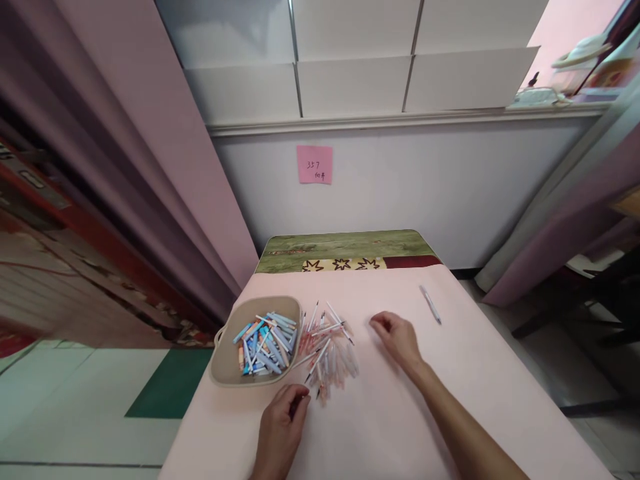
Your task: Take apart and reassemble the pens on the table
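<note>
My left hand (283,421) is low over the table, just in front of a beige basket (225,363). Its fingers are curled with thumb and forefinger close together; I cannot make out anything in them. To the right of the pile is my right hand (397,337), fingertips drawn together, their contents hidden or too small to name. Between the hands lies a loose pile of slim clear, pinkish and white pen parts (325,350), some with dark tips. Blue, grey and orange pen pieces (267,343) fill the basket, mixed with thin white sticks.
A single pen (431,305) lies at the right on the pale pink tablecloth (370,427). Behind it the green patterned table end (345,243) meets a white wall bearing a pink note (315,165). Purple curtains (165,167) hang at the left.
</note>
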`<state>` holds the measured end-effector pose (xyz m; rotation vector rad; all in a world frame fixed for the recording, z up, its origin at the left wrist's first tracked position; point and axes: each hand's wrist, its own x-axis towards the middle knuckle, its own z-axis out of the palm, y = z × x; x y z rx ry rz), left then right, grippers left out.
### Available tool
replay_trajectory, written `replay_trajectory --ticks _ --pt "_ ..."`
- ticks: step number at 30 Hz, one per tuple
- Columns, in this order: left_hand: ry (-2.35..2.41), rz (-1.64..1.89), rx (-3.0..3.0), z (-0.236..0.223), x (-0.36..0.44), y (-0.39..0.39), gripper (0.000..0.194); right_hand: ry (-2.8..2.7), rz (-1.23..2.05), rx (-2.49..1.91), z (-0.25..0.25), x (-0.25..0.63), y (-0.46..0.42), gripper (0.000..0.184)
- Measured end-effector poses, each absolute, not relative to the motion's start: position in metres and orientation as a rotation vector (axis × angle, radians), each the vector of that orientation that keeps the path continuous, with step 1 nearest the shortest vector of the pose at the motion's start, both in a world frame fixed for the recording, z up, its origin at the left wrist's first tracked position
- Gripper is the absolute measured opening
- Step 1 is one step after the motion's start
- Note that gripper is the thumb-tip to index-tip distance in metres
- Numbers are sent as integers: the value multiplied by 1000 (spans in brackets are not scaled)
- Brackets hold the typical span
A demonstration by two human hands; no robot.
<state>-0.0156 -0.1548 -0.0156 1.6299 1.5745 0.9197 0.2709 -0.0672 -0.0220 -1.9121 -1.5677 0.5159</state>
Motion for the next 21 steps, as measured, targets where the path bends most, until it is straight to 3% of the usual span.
replay_trajectory --ticks 5,12,21 --pt "1577 904 1874 -24 -29 -156 17 -1762 669 -1604 -19 203 -84 15" --pt "1652 927 1867 -37 -42 -145 19 -2247 422 -1563 -18 178 -70 28" --pt "1788 893 1867 -40 -49 -144 24 -2638 332 -1446 -20 170 -41 15"
